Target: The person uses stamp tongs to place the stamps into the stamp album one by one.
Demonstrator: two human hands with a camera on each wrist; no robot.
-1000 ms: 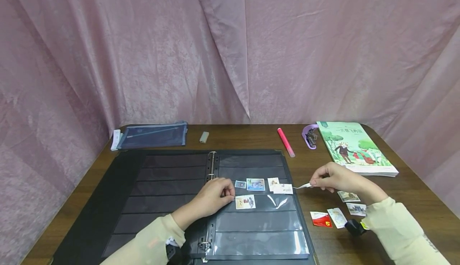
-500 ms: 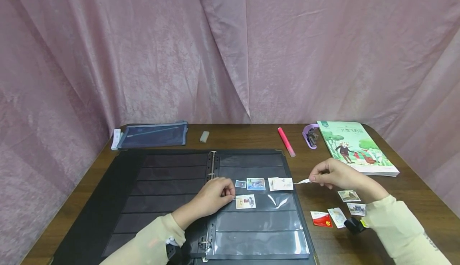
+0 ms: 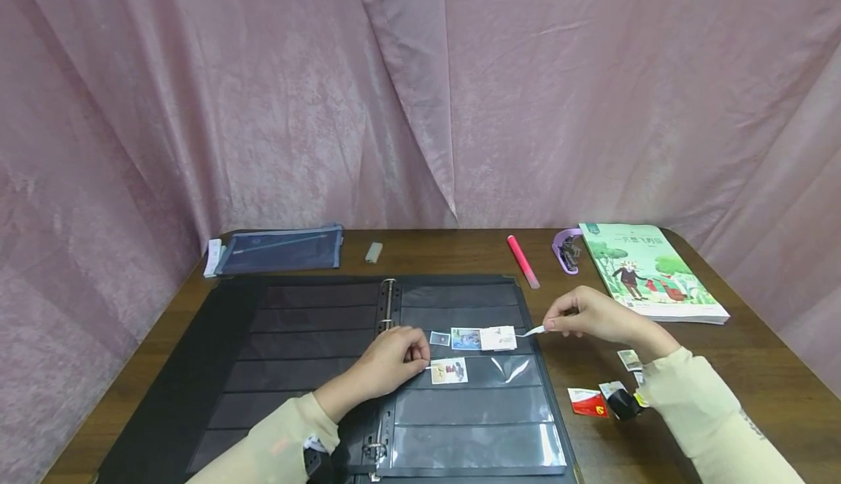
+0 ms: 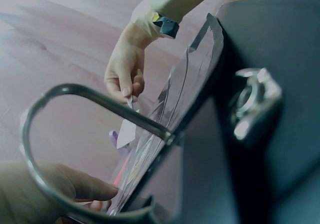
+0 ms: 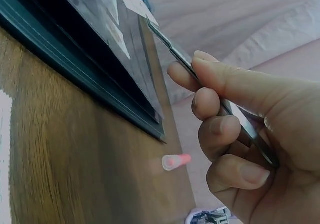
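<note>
My right hand (image 3: 581, 312) grips slim metal tweezers (image 5: 170, 46) between thumb and fingers. Their tips hold a small pale stamp (image 3: 499, 338) by its right edge, over the right-hand page of an open black stamp album (image 3: 473, 405). That stamp overlaps the right side of a blue stamp (image 3: 465, 338) in the head view, and a tiny stamp (image 3: 439, 339) lies further left. Close to the binder rings, my left hand (image 3: 393, 356) pinches the page's clear pocket strip (image 4: 131, 176) with thumb and fingers. Right beside those fingertips, one row lower, is another stamp (image 3: 450, 371).
Loose stamps, one red and white (image 3: 588, 401), lie on the table right of the album. Behind are a green book (image 3: 650, 269), purple clip-like item (image 3: 566, 250), pink marker (image 3: 523, 261), eraser (image 3: 373, 252) and blue mesh pouch (image 3: 279, 250). Metal rings (image 4: 65, 89) stand up mid-album.
My right hand has carried the tweezers and pale stamp left, from over the neighbouring pale stamp to the blue stamp's edge. My left hand has stayed in place.
</note>
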